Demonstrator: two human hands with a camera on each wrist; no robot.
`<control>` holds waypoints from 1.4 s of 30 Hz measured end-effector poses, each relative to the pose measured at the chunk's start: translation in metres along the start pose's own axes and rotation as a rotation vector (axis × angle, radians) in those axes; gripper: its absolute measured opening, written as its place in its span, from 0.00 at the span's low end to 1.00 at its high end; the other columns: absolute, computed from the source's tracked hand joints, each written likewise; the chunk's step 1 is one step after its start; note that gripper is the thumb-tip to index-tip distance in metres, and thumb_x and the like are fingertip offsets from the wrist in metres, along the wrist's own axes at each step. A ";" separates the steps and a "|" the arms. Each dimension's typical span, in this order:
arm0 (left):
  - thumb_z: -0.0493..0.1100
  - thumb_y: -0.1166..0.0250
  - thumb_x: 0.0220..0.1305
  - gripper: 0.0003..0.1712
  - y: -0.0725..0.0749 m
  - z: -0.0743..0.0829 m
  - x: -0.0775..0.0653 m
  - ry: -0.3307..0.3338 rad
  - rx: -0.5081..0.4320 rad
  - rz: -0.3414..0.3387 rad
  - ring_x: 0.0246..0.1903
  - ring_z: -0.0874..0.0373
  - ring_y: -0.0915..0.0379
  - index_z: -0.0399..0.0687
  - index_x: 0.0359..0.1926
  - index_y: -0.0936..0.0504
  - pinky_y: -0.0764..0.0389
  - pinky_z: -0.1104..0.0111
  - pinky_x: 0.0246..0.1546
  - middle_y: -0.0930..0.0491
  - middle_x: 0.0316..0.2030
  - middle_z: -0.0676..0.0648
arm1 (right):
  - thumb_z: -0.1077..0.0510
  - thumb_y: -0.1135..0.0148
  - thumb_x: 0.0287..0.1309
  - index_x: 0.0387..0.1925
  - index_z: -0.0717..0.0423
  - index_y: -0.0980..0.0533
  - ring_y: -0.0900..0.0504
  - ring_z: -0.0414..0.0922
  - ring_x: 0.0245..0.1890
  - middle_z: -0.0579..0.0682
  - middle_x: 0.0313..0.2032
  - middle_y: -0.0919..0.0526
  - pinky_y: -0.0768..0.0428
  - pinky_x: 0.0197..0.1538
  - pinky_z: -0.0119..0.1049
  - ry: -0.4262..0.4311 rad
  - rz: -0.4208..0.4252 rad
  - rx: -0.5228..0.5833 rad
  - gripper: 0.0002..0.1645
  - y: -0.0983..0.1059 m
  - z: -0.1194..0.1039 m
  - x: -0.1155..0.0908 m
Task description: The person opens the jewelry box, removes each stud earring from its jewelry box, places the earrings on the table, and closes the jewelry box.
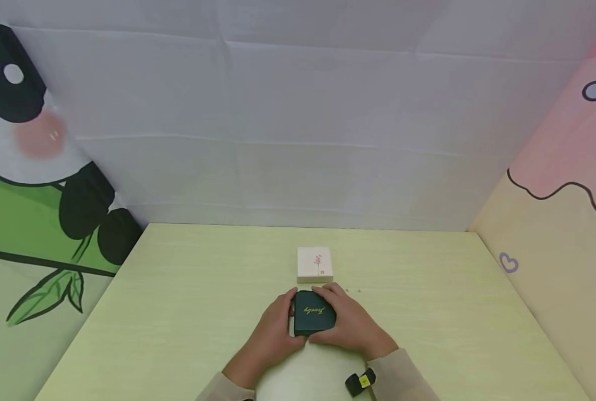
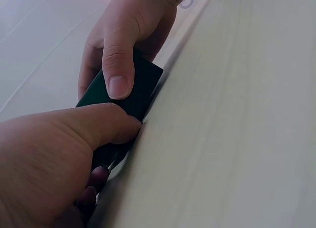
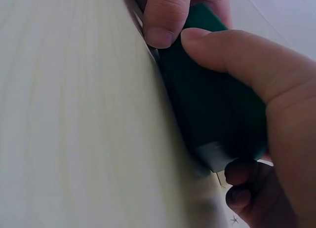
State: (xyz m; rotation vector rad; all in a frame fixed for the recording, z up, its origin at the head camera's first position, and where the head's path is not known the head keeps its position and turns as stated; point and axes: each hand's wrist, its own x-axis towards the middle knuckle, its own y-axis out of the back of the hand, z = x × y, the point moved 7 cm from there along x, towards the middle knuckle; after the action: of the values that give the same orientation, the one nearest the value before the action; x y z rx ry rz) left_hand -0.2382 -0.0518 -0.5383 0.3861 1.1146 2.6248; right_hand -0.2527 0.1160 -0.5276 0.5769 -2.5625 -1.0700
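Between both hands is a small dark green jewelry box (image 1: 315, 323), its lid down and gold lettering upside down in the head view. My left hand (image 1: 276, 333) grips the left side, thumb at the near face and fingers toward the far corner. The right side is held by my right hand (image 1: 351, 322), its thumb on the near face beside the other thumb. In the right wrist view, a seam runs along the side of the green box (image 3: 212, 99), low against the tabletop. The left wrist view shows both thumbs pressing its near face; other fingers are partly hidden.
A white box (image 1: 314, 264) with a pink flower print lies just beyond the hands on the pale wooden table (image 1: 202, 284). A black strap with a yellow label (image 1: 361, 382) is by the right sleeve. Printed cloth walls (image 1: 298, 139) enclose the back and sides.
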 end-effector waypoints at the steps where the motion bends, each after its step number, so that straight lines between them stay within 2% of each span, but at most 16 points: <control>1: 0.43 0.20 0.48 0.59 0.000 0.000 0.000 0.000 -0.001 -0.001 0.51 0.54 0.28 0.35 0.76 0.42 0.27 0.51 0.60 0.27 0.58 0.43 | 0.35 0.18 0.41 0.74 0.45 0.32 0.25 0.42 0.54 0.38 0.63 0.31 0.23 0.56 0.45 -0.005 -0.002 0.001 0.59 0.000 -0.001 0.000; 7: 0.43 0.20 0.48 0.59 0.001 -0.001 -0.001 -0.002 -0.004 0.001 0.48 0.57 0.27 0.34 0.76 0.43 0.26 0.54 0.57 0.27 0.53 0.47 | 0.34 0.18 0.41 0.74 0.45 0.32 0.25 0.43 0.54 0.40 0.64 0.31 0.23 0.55 0.46 -0.020 -0.011 -0.004 0.59 0.001 -0.004 0.000; 15: 0.44 0.20 0.48 0.59 0.000 -0.002 -0.001 0.001 -0.013 0.004 0.49 0.57 0.27 0.34 0.76 0.42 0.26 0.54 0.57 0.26 0.54 0.46 | 0.35 0.18 0.40 0.75 0.46 0.32 0.24 0.43 0.53 0.40 0.64 0.31 0.23 0.54 0.45 -0.005 -0.003 -0.029 0.60 0.005 -0.007 0.001; 22: 0.42 0.20 0.47 0.56 0.001 -0.002 -0.002 -0.017 0.002 0.012 0.47 0.58 0.30 0.35 0.75 0.40 0.26 0.57 0.54 0.27 0.50 0.51 | 0.36 0.17 0.40 0.75 0.46 0.33 0.24 0.44 0.56 0.41 0.67 0.32 0.23 0.56 0.48 -0.014 0.024 -0.017 0.61 0.016 -0.011 0.001; 29: 0.42 0.21 0.47 0.55 0.002 -0.001 -0.003 -0.016 0.003 0.011 0.47 0.58 0.30 0.35 0.74 0.38 0.26 0.57 0.54 0.27 0.50 0.51 | 0.35 0.16 0.39 0.75 0.49 0.33 0.24 0.45 0.56 0.44 0.66 0.31 0.23 0.56 0.49 -0.019 0.018 -0.007 0.62 0.020 -0.014 0.000; 35: 0.41 0.21 0.47 0.55 0.001 -0.001 0.000 -0.014 -0.004 0.011 0.47 0.58 0.30 0.35 0.74 0.38 0.25 0.57 0.53 0.27 0.51 0.50 | 0.31 0.19 0.42 0.76 0.47 0.34 0.24 0.45 0.54 0.44 0.66 0.32 0.23 0.55 0.49 -0.034 0.003 -0.034 0.62 0.022 -0.010 0.001; 42: 0.42 0.22 0.47 0.55 0.001 -0.002 -0.001 -0.004 0.000 0.012 0.47 0.58 0.30 0.35 0.74 0.38 0.25 0.57 0.53 0.27 0.50 0.50 | 0.36 0.20 0.45 0.76 0.44 0.36 0.24 0.44 0.52 0.43 0.65 0.33 0.22 0.52 0.47 -0.038 0.044 -0.052 0.59 0.031 -0.006 0.003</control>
State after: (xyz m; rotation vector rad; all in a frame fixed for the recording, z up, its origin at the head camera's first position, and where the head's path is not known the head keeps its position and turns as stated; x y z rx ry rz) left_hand -0.2382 -0.0541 -0.5388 0.3986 1.1144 2.6335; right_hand -0.2606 0.1312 -0.5007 0.4894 -2.5589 -1.1396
